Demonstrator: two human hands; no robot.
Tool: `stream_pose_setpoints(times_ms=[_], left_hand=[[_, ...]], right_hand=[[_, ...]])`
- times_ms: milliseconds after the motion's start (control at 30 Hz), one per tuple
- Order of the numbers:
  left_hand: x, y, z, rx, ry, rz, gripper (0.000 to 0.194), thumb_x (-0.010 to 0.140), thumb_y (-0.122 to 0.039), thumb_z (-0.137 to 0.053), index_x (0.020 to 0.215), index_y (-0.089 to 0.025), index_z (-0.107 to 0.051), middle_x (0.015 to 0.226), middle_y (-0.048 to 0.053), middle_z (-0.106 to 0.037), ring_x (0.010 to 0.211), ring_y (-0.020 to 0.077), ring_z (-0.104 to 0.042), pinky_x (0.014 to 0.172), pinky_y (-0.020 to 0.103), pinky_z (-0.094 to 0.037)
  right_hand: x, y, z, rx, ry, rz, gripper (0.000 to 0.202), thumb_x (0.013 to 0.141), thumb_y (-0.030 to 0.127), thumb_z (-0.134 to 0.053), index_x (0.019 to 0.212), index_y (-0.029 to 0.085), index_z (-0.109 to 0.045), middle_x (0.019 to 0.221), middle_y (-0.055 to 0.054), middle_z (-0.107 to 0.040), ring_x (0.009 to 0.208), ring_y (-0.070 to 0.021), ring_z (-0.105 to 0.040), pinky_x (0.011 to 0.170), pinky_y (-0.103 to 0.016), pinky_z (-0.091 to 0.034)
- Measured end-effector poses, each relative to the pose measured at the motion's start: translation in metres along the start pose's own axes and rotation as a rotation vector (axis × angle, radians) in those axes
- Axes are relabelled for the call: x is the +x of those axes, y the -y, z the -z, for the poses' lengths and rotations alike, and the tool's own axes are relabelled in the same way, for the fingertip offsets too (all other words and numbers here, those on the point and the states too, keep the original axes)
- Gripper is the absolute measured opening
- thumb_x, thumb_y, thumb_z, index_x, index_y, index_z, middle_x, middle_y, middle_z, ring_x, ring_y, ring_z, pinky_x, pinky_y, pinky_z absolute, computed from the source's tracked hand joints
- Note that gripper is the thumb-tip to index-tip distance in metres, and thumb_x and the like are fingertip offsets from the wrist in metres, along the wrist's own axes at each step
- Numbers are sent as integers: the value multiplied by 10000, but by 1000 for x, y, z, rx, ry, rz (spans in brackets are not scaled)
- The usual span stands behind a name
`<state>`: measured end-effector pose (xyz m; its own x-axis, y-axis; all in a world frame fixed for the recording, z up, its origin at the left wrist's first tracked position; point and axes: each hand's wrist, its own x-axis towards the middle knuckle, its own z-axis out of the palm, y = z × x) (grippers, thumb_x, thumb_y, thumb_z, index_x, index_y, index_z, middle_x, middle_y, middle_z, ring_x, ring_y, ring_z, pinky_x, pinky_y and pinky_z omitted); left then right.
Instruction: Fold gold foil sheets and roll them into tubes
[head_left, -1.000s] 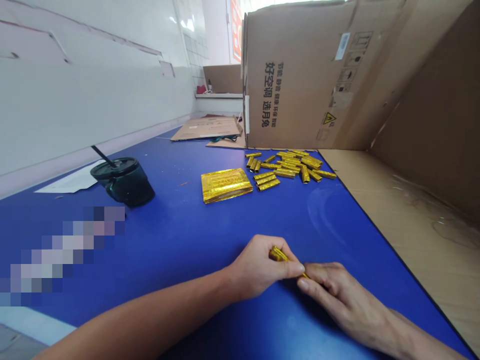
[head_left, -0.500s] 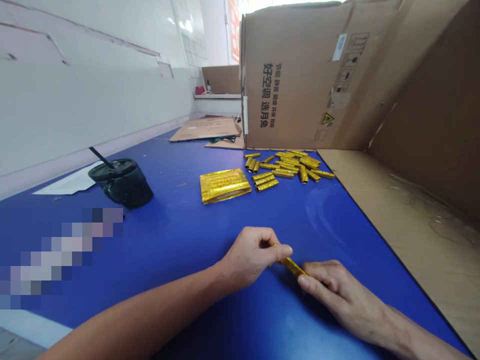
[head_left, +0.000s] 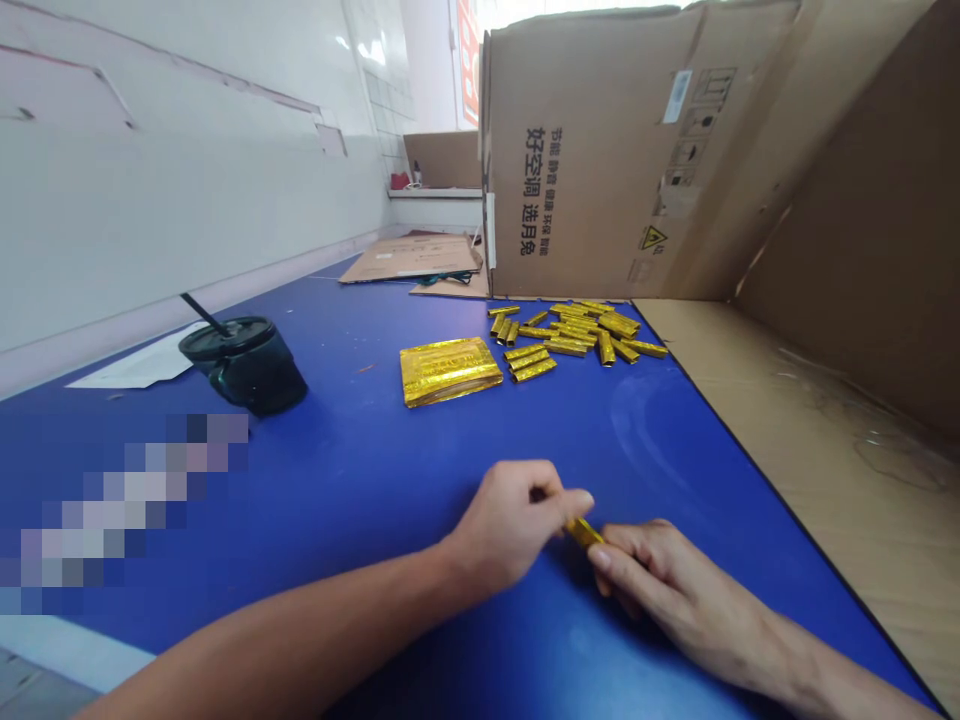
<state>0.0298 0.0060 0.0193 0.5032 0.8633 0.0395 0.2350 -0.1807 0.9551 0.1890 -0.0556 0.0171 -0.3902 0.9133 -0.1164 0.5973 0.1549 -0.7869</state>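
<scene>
Between my hands is a narrow, shiny gold foil box, slanting down to the right just above the blue tabletop. My left hand pinches its upper end between thumb and fingers. Around the lower end my right hand is closed, thumb on top, so only the middle of the box shows. Farther up the table lies a flat stack of gold foil sheets. To the right of that stack, several similar narrow gold boxes are scattered in a loose pile.
A dark lidded cup with a straw stands at the left on the blue table, beside a white paper. A big cardboard box rises behind the pile. Cardboard runs along the right edge; flat cardboard pieces lie at the back.
My hands have come closer together along the gold box, and less of it shows between them. My left hand has shifted slightly right and down.
</scene>
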Motion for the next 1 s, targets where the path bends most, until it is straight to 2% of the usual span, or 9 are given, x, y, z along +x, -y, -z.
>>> stream_pose_setpoints(times_ms=[67,167,333,467,567,633,767,867,1000], left_hand=[[6,-1,6,-19,-53,6,294,708,-358,-526,510,-150,-461,461,-41,-464,457,72,-383,452,190,-297],[9,-1,10,-49,-66,25,301,704,-375,-521,513,-156,-440,437,-44,-456,420,65,-357,424,187,-277],[9,2,10,-61,41,85,270,734,-377,-485,580,-162,-429,420,-54,-443,377,58,-324,381,178,-247],[12,7,12,-85,92,100,163,751,-298,-455,672,-156,-450,516,-45,-465,410,59,-366,395,174,-276],[11,8,13,-6,45,2,58,730,-199,-457,760,-157,-484,584,-45,-461,473,69,-399,444,181,-305],[6,6,11,124,33,-118,101,724,-155,-463,815,-169,-504,631,-39,-483,546,83,-435,506,192,-331],[-9,-1,-1,195,147,-281,132,740,-109,-452,834,-177,-515,707,-26,-528,651,94,-483,616,196,-369],[-15,-2,-8,125,165,-261,94,749,-124,-461,814,-171,-511,696,-26,-536,641,88,-490,604,182,-376],[-14,-1,-6,98,238,-153,53,775,-200,-466,798,-170,-503,647,-32,-552,584,83,-482,530,174,-354]], right_hand=[[0,0,4,-39,-9,-8,406,885,419,-254,650,180,-482,494,56,-361,435,-78,-306,410,-195,-259],[0,-1,7,-176,-93,82,388,893,378,-253,626,187,-459,494,51,-385,440,-82,-353,447,-197,-288],[2,-11,6,-601,-277,264,363,899,300,-257,601,193,-436,524,17,-471,447,-98,-415,471,-219,-294],[4,-15,7,-832,-371,280,358,894,300,-277,622,190,-482,553,-13,-528,490,-123,-469,489,-239,-298],[3,-11,9,-659,-316,183,310,872,366,-333,687,189,-508,611,-14,-549,541,-128,-488,520,-236,-327],[2,-7,11,-436,-243,104,302,860,406,-350,715,190,-503,627,0,-540,550,-118,-475,527,-226,-336],[0,-2,8,-16,-43,42,307,856,420,-357,698,181,-468,581,43,-447,508,-85,-383,480,-197,-308],[-1,-3,1,147,50,30,313,845,419,-388,648,179,-425,555,64,-341,485,-71,-283,442,-187,-263],[-2,-5,-4,130,12,34,338,847,402,-400,591,185,-365,526,70,-314,474,-67,-261,439,-191,-244]])
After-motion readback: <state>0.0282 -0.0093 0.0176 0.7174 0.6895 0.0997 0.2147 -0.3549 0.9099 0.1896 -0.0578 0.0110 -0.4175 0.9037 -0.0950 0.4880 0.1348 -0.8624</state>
